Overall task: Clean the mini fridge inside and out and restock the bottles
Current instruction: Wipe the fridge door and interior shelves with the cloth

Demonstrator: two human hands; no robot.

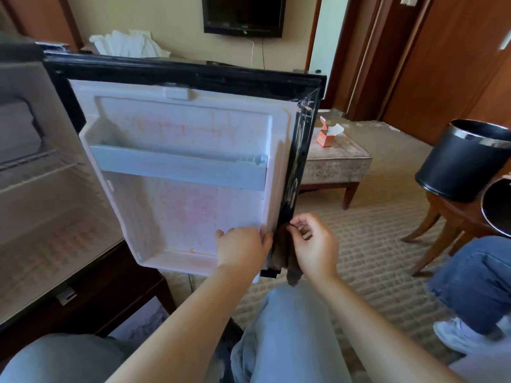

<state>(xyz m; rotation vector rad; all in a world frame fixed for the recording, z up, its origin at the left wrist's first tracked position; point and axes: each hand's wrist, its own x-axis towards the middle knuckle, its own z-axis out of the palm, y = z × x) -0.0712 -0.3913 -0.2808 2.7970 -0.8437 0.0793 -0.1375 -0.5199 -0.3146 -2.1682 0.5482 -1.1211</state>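
Note:
The mini fridge door (182, 172) stands wide open, showing its white inner liner with a grey shelf bar and faint orange stains. The fridge cavity (36, 205) at the left holds a wire shelf and no bottles. My left hand (243, 248) grips the door's lower right edge. My right hand (312, 244) holds a dark brown cloth (282, 254) against the door's black outer edge, near its bottom corner; the cloth hangs down below the door.
An upholstered footstool (336, 161) with an orange tissue box (326, 135) stands behind the door. A black waste bin (464, 161) sits on a wooden chair at the right. Another person's jeans and shoe (470, 288) are at the right. White towels (130, 44) lie on top.

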